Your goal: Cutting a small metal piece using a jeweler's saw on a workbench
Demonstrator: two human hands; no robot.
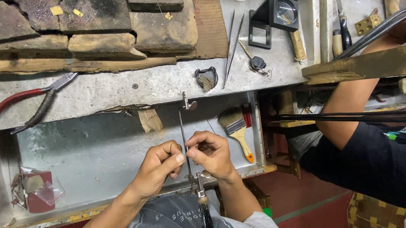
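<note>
Both hands are pinched up close together over the metal tray (pixel 96 146) under the tabletop (pixel 122 90). The left hand (pixel 157 166) has thumb and forefinger closed right beside the thin blade of a jeweller's saw (pixel 187 140), whose frame stands upright with its handle down by the lap. The right hand (pixel 210 153) has its grip closed on something tiny against the blade, too small to make out. A paintbrush (pixel 236 129) lies in the tray, red-handled pliers (pixel 30 99) sit up on the tabletop, and another person's arm (pixel 349 102) reaches in from the right
</note>
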